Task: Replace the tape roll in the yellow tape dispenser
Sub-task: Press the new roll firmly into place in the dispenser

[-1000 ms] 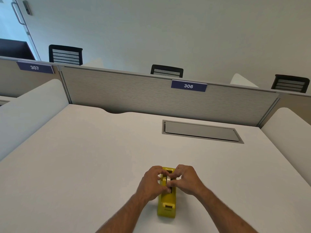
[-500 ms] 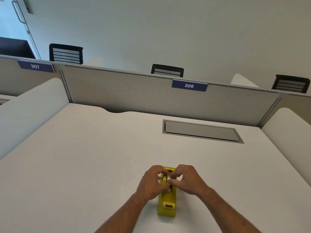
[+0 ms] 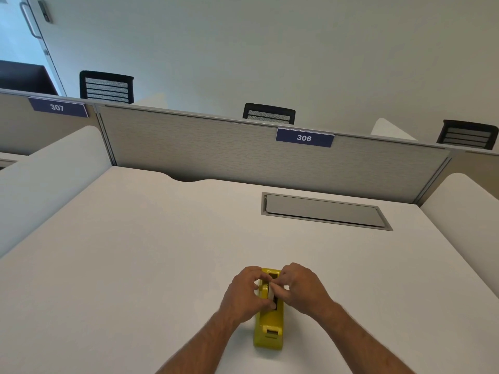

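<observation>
Head camera looks down on a white desk (image 3: 135, 265) with the yellow tape dispenser (image 3: 268, 330) standing on it near the person's edge, its cutter end toward the person and its long axis running away toward the grey partition (image 3: 216, 155). Measured from the dispenser, everything else lies farther off: a grey recessed cable hatch (image 3: 324, 211) sits in the desk well beyond it and a little to the right, and the blue "306" plate (image 3: 304, 137) hangs on the partition beyond that. A "307" plate (image 3: 58, 107) is far off to the left on the next partition. Three black chair backs show above the partition line.

Both hands meet over the dispenser's middle, where the roll sits. The left hand (image 3: 244, 295) comes in from the dispenser's left side, fingers curled and pinched on the pale tape roll (image 3: 266, 288) that shows as a narrow whitish edge in the dispenser's slot; its thumb lies lower, against the dispenser's top by the dark opening. The right hand (image 3: 302, 288) comes from the right side, its fingertips closed on the same roll from the other flank. How far the roll is seated in the cradle cannot be made out, since the fingers cover most of it. Both forearms are bare and angle in from the bottom edge.
</observation>
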